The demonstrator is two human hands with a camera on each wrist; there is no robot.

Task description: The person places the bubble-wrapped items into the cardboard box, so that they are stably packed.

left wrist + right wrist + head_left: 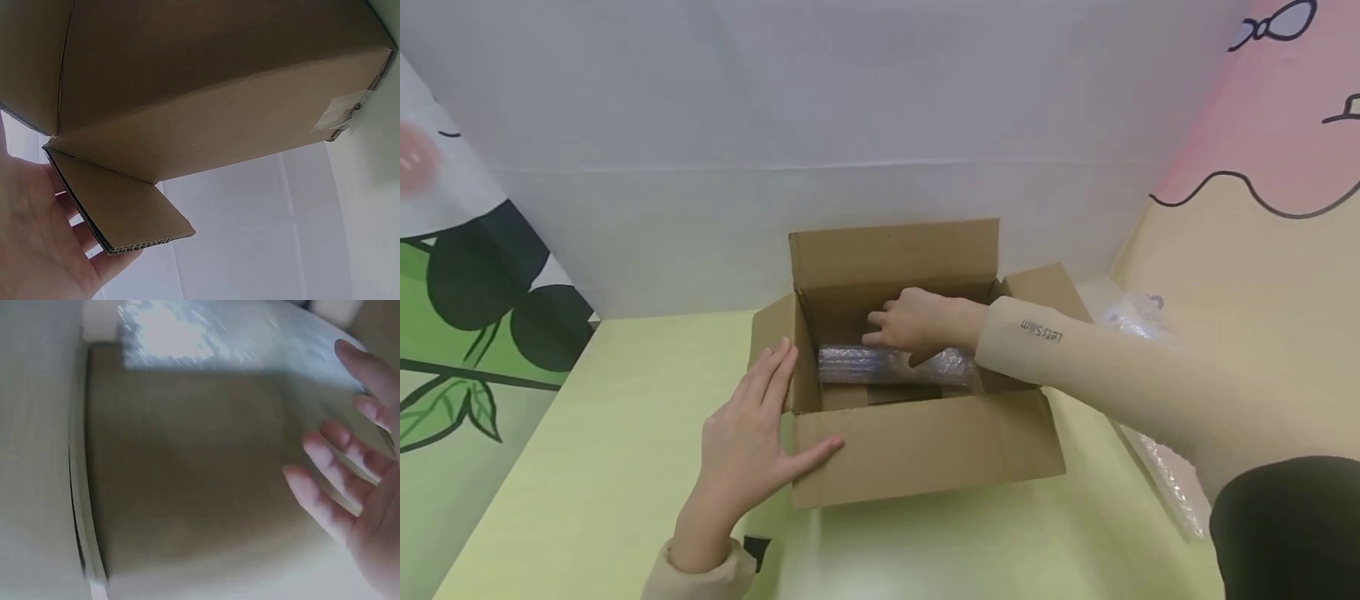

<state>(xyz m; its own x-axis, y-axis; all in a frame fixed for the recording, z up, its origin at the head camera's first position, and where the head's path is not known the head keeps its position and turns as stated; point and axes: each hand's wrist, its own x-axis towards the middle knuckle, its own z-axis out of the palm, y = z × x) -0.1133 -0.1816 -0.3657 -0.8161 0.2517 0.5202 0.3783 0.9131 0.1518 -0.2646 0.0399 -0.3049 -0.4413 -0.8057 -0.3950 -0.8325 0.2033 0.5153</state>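
Note:
An open cardboard box point(925, 450) stands with its flaps folded outward. My left hand point(748, 450) rests at its left front corner, fingers straight along the left flap point(125, 200) and thumb on the front flap. Inside the box lies a bubble-wrapped bundle point(850, 364); its contents cannot be made out. My right hand point(917, 321) reaches in over that bundle. In the right wrist view its fingers point(319, 497) are spread and slightly bent with nothing between them, beside the shiny wrap point(187, 337).
On the pale yellow-green table point(587, 467), a bubble-wrapped item point(1172, 479) lies to the right of the box, partly behind my right arm. A small black piece point(757, 550) is near my left wrist. A white sheet point(880, 100) hangs behind.

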